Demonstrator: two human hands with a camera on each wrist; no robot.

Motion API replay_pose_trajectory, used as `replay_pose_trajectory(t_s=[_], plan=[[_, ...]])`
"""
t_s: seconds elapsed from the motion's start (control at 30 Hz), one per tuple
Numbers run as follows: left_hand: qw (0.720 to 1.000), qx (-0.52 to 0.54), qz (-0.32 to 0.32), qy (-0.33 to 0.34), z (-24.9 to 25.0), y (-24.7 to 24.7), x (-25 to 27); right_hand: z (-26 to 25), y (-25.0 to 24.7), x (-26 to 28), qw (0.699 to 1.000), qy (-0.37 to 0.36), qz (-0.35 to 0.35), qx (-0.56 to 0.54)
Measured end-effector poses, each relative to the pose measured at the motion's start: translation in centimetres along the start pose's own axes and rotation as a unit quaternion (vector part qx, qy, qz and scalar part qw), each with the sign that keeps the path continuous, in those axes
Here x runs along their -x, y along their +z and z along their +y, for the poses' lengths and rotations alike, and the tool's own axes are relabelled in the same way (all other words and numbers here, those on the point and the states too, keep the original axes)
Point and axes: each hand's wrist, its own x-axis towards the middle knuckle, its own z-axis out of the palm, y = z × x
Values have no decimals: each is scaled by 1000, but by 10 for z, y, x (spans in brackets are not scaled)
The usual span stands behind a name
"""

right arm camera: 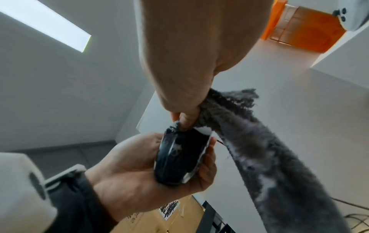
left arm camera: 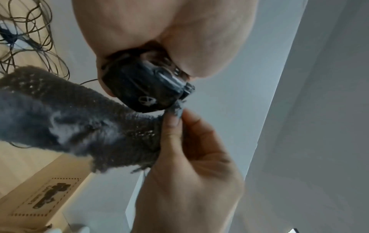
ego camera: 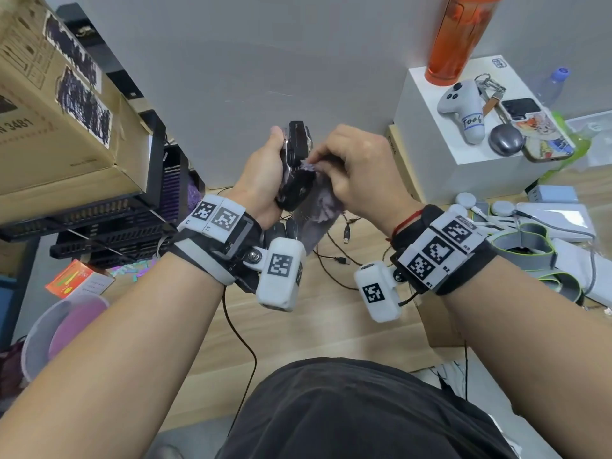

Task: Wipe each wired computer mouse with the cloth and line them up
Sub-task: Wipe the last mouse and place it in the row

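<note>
My left hand [ego camera: 265, 173] grips a glossy black wired mouse [ego camera: 295, 173] held up above the wooden desk, thumb along its left side. In the left wrist view the mouse [left arm camera: 143, 91] sits under the palm; in the right wrist view the mouse [right arm camera: 179, 159] lies across the left hand's [right arm camera: 139, 176] fingers. My right hand [ego camera: 357, 173] pinches a fluffy grey cloth [ego camera: 319, 207] and presses it on the mouse's top. The cloth [left arm camera: 79, 123] hangs down loose, and the right hand [left arm camera: 179, 149] pinches its corner. Its long tail [right arm camera: 269, 157] trails from the right hand [right arm camera: 183, 78].
More dark mice [ego camera: 281, 231] and tangled cables with USB plugs [ego camera: 344, 240] lie on the desk below the hands. Cardboard box [ego camera: 59, 104] and black crates stand left. A white box [ego camera: 463, 150] with an orange bottle [ego camera: 460, 38], toy, phone stands right. Grey straps [ego camera: 530, 250] lie right.
</note>
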Motion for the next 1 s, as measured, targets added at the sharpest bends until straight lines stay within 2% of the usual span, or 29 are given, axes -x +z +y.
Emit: replay_pose_trajectory(t_s=[0.23,0.4,0.57,0.73,0.9,1.0], plan=[[1000,1,7,-8,-2,-2,-3,-14,10,-3,999,-35,-15,-19],[1000,4,10,8,5,-1,1,-3,3,-8,1000,-18,-3,-9],[1000,18,-6,-12,6,0,5,-21,12,-12,998,-45,-24,-21],[1000,13,13,4,5,-7,5,-3,7,-7,1000,-10,-22,-10],[1000,24,10,-5,7,-5,6,-16,12,-9,999,-35,-22,-23],[1000,9,11,5,10,-4,8,-5,3,-12,1000,-19,-15,-20]])
